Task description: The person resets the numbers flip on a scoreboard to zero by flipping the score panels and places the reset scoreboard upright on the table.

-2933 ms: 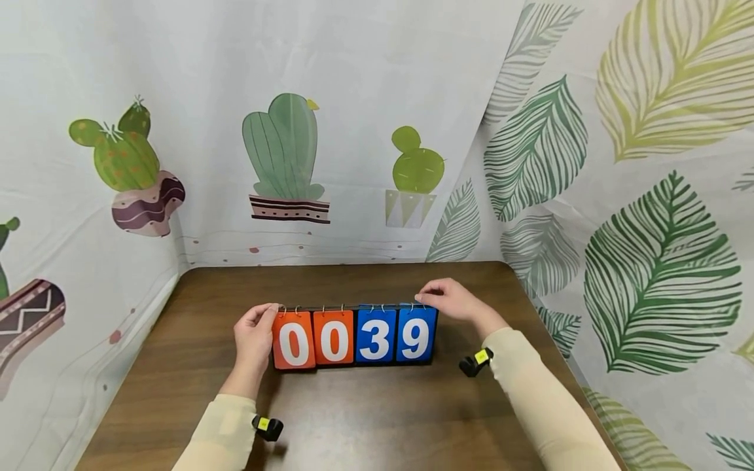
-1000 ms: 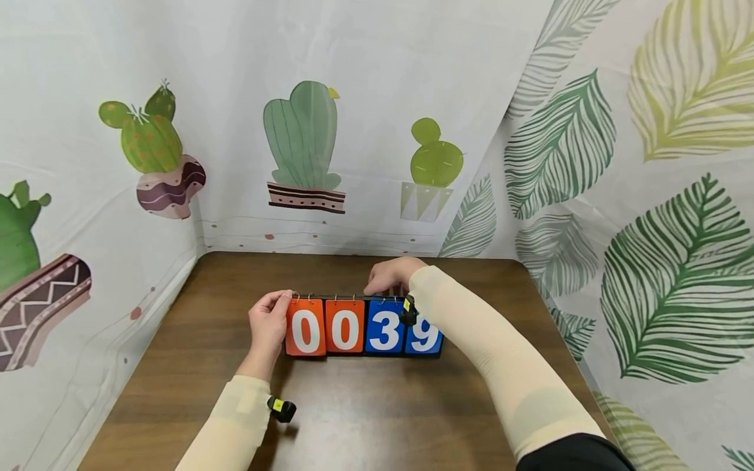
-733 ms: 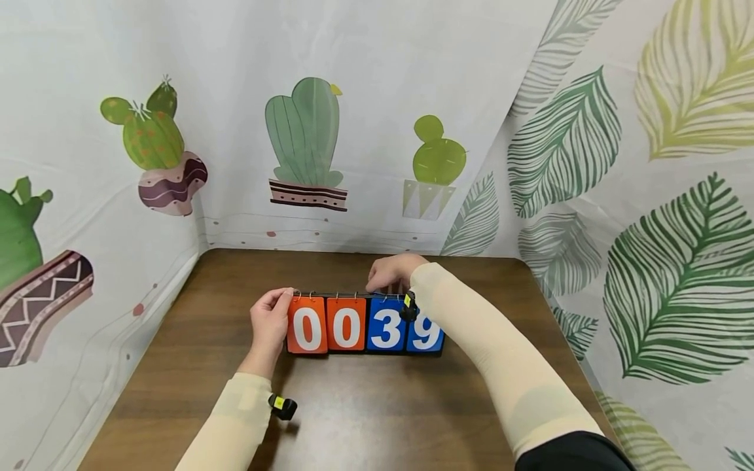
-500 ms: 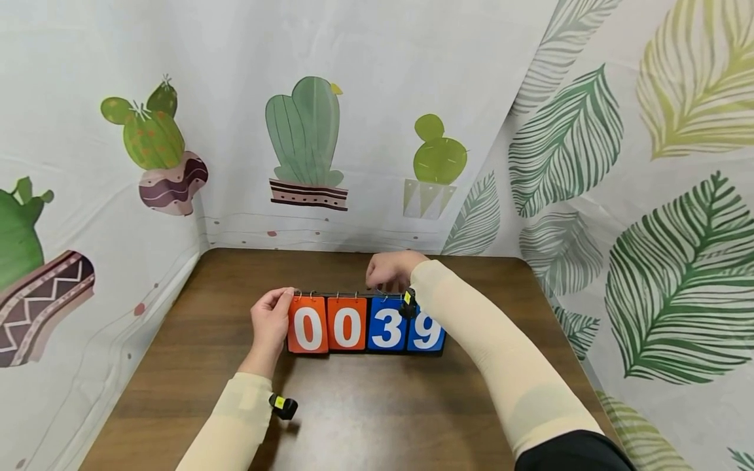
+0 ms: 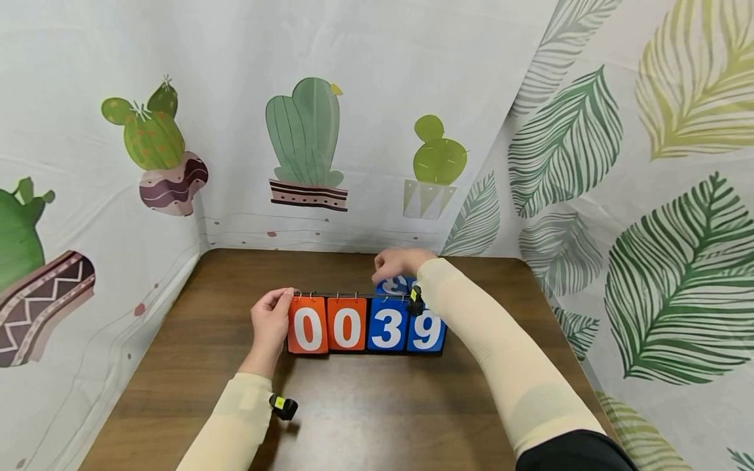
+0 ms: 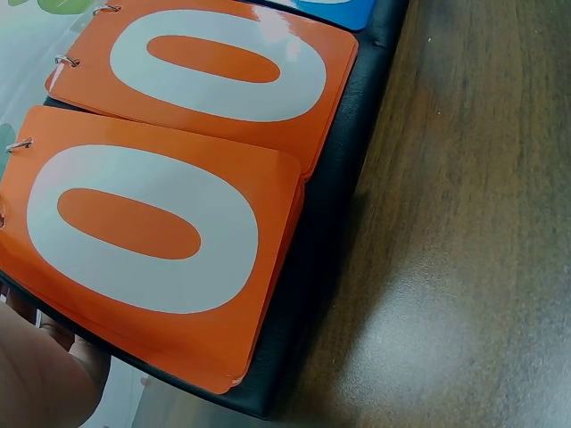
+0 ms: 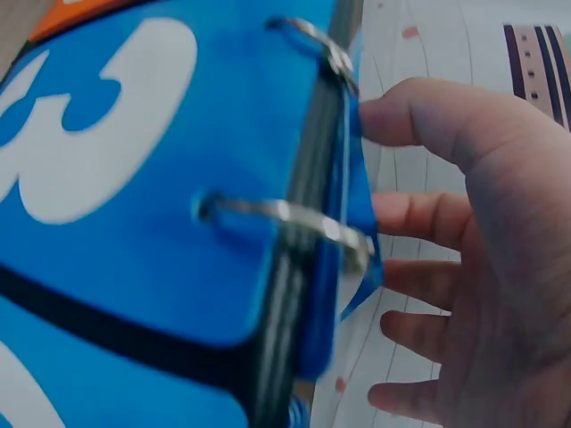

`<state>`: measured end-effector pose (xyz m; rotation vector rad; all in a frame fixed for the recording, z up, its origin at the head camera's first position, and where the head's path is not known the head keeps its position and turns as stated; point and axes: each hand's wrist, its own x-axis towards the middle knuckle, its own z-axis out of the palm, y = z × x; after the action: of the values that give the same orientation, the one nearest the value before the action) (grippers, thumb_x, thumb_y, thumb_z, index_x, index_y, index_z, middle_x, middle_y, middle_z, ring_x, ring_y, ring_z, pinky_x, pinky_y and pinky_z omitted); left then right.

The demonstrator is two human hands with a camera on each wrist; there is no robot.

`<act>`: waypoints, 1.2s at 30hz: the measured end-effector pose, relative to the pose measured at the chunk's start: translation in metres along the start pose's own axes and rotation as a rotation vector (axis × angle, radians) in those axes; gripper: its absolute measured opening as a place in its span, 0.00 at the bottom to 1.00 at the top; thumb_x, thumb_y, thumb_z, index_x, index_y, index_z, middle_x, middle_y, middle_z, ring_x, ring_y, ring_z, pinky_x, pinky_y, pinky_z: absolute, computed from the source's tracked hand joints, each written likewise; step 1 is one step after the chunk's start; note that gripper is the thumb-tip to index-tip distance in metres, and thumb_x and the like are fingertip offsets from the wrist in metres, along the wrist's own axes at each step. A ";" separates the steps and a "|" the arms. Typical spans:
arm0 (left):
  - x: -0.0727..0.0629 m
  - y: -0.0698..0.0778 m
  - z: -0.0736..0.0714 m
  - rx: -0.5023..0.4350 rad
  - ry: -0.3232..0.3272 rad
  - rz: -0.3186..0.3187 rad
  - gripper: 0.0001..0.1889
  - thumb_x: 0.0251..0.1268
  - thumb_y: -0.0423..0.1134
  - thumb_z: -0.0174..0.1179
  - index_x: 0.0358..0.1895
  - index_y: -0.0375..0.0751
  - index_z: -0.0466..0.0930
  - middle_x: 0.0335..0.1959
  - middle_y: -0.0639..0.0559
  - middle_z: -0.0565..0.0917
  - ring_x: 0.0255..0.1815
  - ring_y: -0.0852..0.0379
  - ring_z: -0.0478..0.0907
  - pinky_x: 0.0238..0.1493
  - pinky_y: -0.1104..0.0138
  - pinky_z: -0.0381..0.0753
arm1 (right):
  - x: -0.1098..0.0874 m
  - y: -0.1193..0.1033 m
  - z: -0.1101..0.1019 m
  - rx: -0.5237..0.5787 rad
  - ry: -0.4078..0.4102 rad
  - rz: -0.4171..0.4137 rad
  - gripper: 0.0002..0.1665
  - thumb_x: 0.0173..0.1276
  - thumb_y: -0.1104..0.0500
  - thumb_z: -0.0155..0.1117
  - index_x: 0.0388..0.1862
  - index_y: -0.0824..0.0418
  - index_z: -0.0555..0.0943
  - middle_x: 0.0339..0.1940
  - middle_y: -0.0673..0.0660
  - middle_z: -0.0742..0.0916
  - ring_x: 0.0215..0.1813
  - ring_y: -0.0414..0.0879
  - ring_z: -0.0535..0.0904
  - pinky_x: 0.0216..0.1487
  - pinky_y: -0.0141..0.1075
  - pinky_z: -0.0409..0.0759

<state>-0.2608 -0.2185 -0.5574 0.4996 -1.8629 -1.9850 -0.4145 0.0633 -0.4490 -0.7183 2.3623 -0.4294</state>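
One flip scoreboard (image 6: 366,116) stands on the brown worktop (image 5: 353,418), four cards facing front in one row: an orange card with a 0 (image 5: 309,325), a second orange card with a 0 (image 5: 347,325), a blue card with a 3 (image 5: 387,325) and a blue card with a 9 (image 5: 426,330), the last partly hidden by the right wrist. A fifth, blue card (image 5: 396,286) shows behind the top edge, above the 3, with part of a white figure on it. The right wrist view has two metal rings (image 7: 294,214) through the card with the 3.

Two hands are at work. The left hand (image 5: 269,320) pinches the scoreboard's upper left corner. The right hand (image 5: 400,263) is behind the top edge; its five fingers (image 7: 419,214) are spread apart at the rear blue card's edge, though which of them touch it I cannot tell. Each wrist carries one small black device (image 5: 284,407). Four printed cacti show on the white cloth (image 5: 365,39).
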 end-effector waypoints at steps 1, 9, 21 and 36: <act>0.000 0.000 0.000 0.000 0.000 -0.003 0.15 0.70 0.48 0.67 0.47 0.39 0.88 0.31 0.63 0.86 0.34 0.62 0.81 0.35 0.73 0.83 | 0.000 0.002 -0.001 0.007 0.022 0.006 0.17 0.68 0.43 0.68 0.31 0.52 0.76 0.28 0.48 0.76 0.40 0.53 0.75 0.37 0.38 0.68; -0.002 0.002 0.000 0.005 0.001 -0.014 0.14 0.71 0.48 0.67 0.46 0.40 0.88 0.32 0.63 0.86 0.36 0.61 0.81 0.36 0.73 0.83 | -0.004 0.021 -0.010 0.020 0.222 0.015 0.23 0.64 0.38 0.74 0.31 0.55 0.78 0.27 0.49 0.78 0.32 0.46 0.75 0.35 0.37 0.72; -0.001 0.000 0.000 0.000 0.004 0.006 0.13 0.71 0.47 0.67 0.44 0.40 0.88 0.30 0.64 0.86 0.33 0.62 0.81 0.34 0.73 0.82 | -0.005 0.046 -0.015 0.169 0.226 0.079 0.23 0.60 0.43 0.79 0.24 0.55 0.78 0.23 0.50 0.76 0.32 0.48 0.76 0.35 0.38 0.74; -0.003 0.005 -0.001 0.006 -0.019 -0.029 0.18 0.73 0.46 0.65 0.52 0.33 0.86 0.29 0.67 0.85 0.33 0.64 0.80 0.36 0.73 0.82 | 0.000 0.031 0.010 0.296 -0.034 0.166 0.11 0.74 0.60 0.65 0.53 0.56 0.77 0.54 0.60 0.84 0.56 0.58 0.83 0.62 0.55 0.82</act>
<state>-0.2577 -0.2186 -0.5526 0.5141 -1.8834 -2.0104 -0.4202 0.0867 -0.4713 -0.3867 2.2395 -0.6693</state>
